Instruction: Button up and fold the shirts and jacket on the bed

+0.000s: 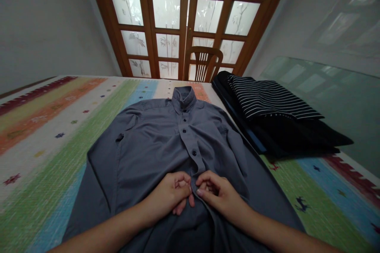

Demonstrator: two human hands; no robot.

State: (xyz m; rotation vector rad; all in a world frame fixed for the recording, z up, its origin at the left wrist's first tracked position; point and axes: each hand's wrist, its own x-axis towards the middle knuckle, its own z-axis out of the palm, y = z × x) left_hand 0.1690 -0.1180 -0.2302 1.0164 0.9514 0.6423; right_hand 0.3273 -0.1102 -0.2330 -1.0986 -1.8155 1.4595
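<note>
A grey long-sleeved shirt (pixel 157 138) lies front side up, its collar (pixel 184 98) pointing away from me. Dark buttons run down the placket, and one button (pixel 194 153) shows just above my hands. My left hand (pixel 178 191) is closed at the placket, thumb and fingers pinched at its left edge. Opposite it, my right hand (pixel 218 193) pinches the other side of the placket between thumb and forefinger. The two hands almost meet over the lower front. Whatever small part sits between the fingertips is hidden.
The shirt lies on a striped, multicoloured cloth (pixel 53 166). To the right rests a stack of folded dark clothes (pixel 285 134), topped by a black garment with white stripes (pixel 267 97). A wooden chair (pixel 204 57) stands beyond the far edge, before glazed wooden doors (pixel 182 31).
</note>
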